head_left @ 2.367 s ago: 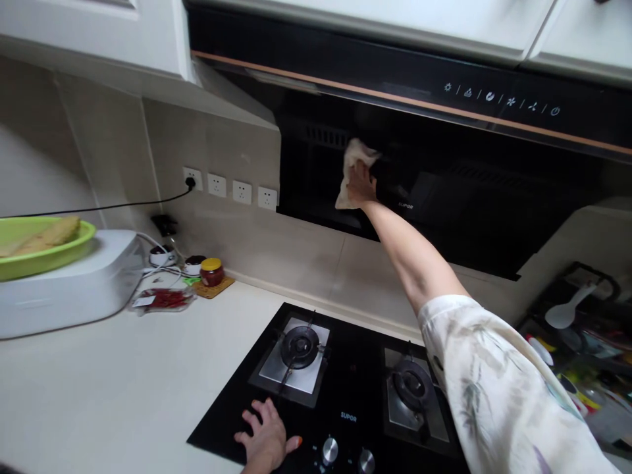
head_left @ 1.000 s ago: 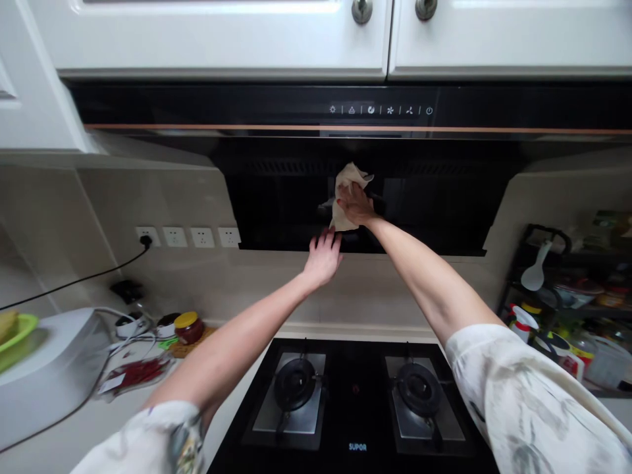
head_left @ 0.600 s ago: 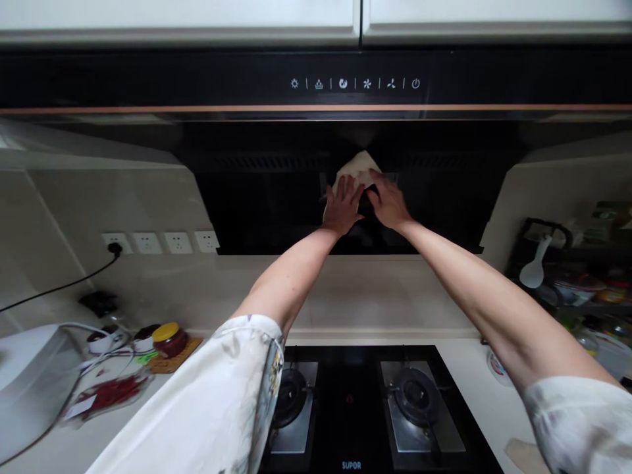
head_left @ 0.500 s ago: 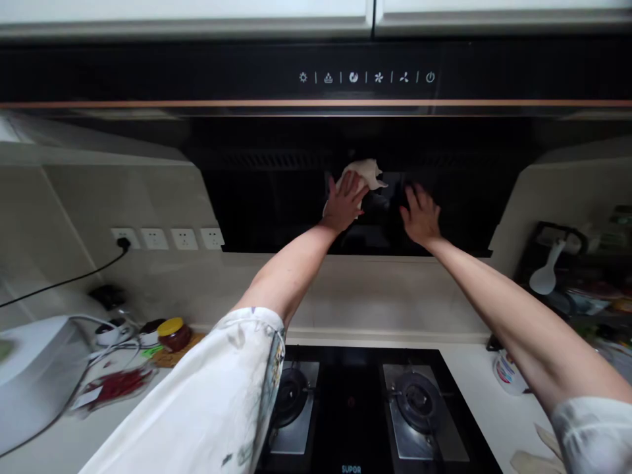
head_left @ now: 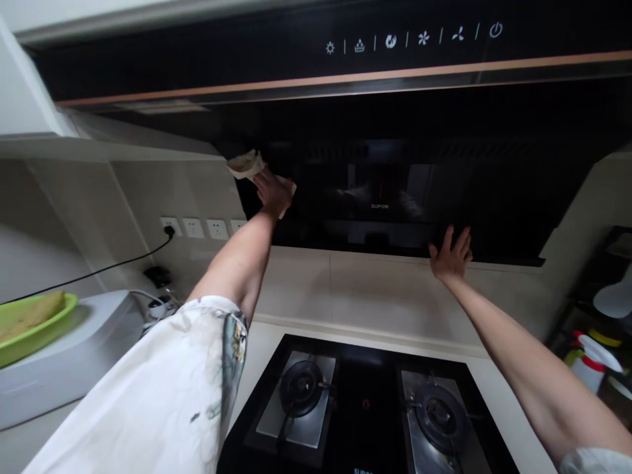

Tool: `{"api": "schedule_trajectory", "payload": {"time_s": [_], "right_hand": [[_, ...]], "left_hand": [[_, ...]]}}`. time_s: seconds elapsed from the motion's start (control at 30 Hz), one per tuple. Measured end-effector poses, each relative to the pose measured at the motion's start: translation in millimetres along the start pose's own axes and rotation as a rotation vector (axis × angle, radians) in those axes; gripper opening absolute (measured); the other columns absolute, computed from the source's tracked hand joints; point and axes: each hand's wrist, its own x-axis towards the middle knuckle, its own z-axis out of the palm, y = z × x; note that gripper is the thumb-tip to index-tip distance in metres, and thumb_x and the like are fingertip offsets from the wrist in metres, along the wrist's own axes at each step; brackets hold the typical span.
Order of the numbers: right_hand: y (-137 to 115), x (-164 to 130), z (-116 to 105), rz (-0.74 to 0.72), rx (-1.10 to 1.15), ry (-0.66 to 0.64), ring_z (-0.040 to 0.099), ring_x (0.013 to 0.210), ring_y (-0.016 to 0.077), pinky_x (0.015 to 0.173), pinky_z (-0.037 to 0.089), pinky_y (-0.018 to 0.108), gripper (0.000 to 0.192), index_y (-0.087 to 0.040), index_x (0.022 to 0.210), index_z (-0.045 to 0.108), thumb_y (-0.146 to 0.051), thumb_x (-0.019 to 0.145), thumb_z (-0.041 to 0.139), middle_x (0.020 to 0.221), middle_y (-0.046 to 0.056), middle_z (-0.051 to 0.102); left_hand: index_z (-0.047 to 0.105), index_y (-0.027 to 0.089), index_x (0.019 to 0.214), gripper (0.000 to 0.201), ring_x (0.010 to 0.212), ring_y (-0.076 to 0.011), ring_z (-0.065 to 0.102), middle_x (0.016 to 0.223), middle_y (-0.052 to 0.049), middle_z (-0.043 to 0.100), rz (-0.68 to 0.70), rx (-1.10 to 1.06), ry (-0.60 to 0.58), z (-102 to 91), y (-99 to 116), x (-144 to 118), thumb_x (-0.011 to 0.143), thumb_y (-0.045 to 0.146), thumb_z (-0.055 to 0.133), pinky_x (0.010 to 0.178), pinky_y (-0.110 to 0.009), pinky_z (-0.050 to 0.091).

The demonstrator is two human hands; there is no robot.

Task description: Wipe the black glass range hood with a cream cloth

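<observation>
My left hand (head_left: 272, 191) presses a cream-coloured cloth (head_left: 245, 164) against the left end of the black range hood's slanted panel (head_left: 494, 187). Part of the cloth sticks out beyond the fingers on both sides; the palm side is hidden. At the panel's lower edge, right of centre, my right hand (head_left: 450, 257) rests with fingers spread and nothing in it. Lit icons line the hood's control strip (head_left: 409, 41) above. Below both arms lies a black gas hob (head_left: 368, 388) with two burners.
On the left, a green basin (head_left: 69, 311) sits on a white appliance (head_left: 99, 355). A black cord runs to wall sockets (head_left: 193, 228). At right stand a spray bottle (head_left: 590, 368) and a dark rack. A white cabinet (head_left: 29, 85) is at upper left.
My left hand has moved the cloth from the panel's middle to its left end. My right hand has shifted down to the lower edge. The view has tilted and shifted.
</observation>
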Motion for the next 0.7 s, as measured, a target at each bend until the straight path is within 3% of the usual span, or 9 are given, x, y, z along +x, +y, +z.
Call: {"api": "schedule_trajectory", "payload": {"time_s": [0.1,0.17,0.27,0.37,0.43,0.47,0.53,0.63,0.7], "right_hand": [[9,-37,11,-0.045,-0.016,-0.035,0.014,0.173,0.0427,0.132,0.026,0.070,0.081,-0.011,0.180,0.027,-0.056,0.112,0.030,0.183,0.031,0.010],[16,-51,13,-0.095,-0.043,-0.062,0.012,0.174,0.0402,0.135,0.024,0.067,0.082,-0.011,0.180,0.025,-0.055,0.111,0.030,0.184,0.028,0.011],[27,-54,12,-0.143,-0.093,-0.093,0.011,0.175,0.0395,0.135,0.025,0.066,0.085,-0.012,0.182,0.019,-0.055,0.110,0.036,0.185,0.026,0.009],[37,-49,12,-0.201,-0.125,-0.101,0.011,0.174,0.0428,0.133,0.028,0.068,0.089,-0.011,0.182,0.015,-0.056,0.109,0.041,0.185,0.028,0.007],[44,-47,12,-0.257,-0.132,-0.095,0.013,0.172,0.0470,0.131,0.031,0.069,0.091,-0.007,0.181,0.015,-0.057,0.110,0.042,0.184,0.031,0.007],[47,-46,13,-0.285,-0.136,-0.088,0.015,0.171,0.0487,0.129,0.032,0.070,0.092,-0.005,0.181,0.016,-0.057,0.110,0.043,0.183,0.033,0.007],[52,-47,13,-0.327,-0.155,-0.075,0.017,0.170,0.0500,0.128,0.035,0.068,0.090,-0.003,0.180,0.018,-0.056,0.111,0.043,0.182,0.034,0.007],[58,-47,13,-0.355,-0.192,-0.067,0.019,0.170,0.0487,0.127,0.038,0.065,0.087,-0.004,0.180,0.019,-0.053,0.112,0.042,0.183,0.033,0.006],[59,-47,13,-0.362,-0.207,-0.071,0.019,0.170,0.0484,0.126,0.039,0.064,0.088,-0.005,0.181,0.016,-0.053,0.112,0.043,0.183,0.032,0.005]], "left_hand": [[-0.002,-0.013,0.172,0.086,0.170,-0.0477,0.007,0.180,-0.036,0.009,-0.053,-0.005,0.040,-20.3,-6,19,0.120,0.025,0.055,0.140,-0.061,0.019],[0.004,-0.014,0.172,0.069,0.171,-0.0468,0.004,0.180,-0.035,0.014,-0.050,0.027,0.065,-18.3,3,23,0.122,0.021,0.037,0.140,-0.063,0.017],[0.020,-0.016,0.169,0.060,0.170,-0.0495,0.008,0.179,-0.036,0.018,0.014,0.131,0.094,11.5,37,9,0.119,0.017,0.018,0.135,-0.073,0.018],[0.025,-0.011,0.171,0.065,0.167,-0.0460,0.029,0.176,-0.038,0.027,0.118,0.190,0.078,57.2,80,-27,0.120,0.025,0.039,0.139,-0.065,0.025],[0.040,0.001,0.171,0.061,0.165,-0.0412,0.037,0.174,-0.032,0.037,0.285,0.224,0.001,83.9,106,-56,0.118,0.030,0.048,0.141,-0.057,0.029],[0.045,0.002,0.168,0.059,0.166,-0.0416,0.036,0.174,-0.030,0.039,0.408,0.245,-0.048,93.9,116,-70,0.116,0.028,0.051,0.142,-0.058,0.028],[0.052,0.012,0.166,0.055,0.171,-0.0356,0.025,0.179,-0.017,0.038,0.696,0.264,-0.161,105.7,130,-92,0.113,0.025,0.059,0.144,-0.053,0.024],[0.046,0.023,0.172,0.063,0.175,-0.0253,0.010,0.185,-0.002,0.027,1.035,0.308,-0.264,101.5,136,-97,0.110,0.016,0.060,0.146,-0.047,0.018],[0.037,0.025,0.176,0.068,0.175,-0.0227,0.009,0.186,-0.002,0.022,1.037,0.346,-0.231,86.0,129,-82,0.111,0.013,0.056,0.146,-0.048,0.017]]}}
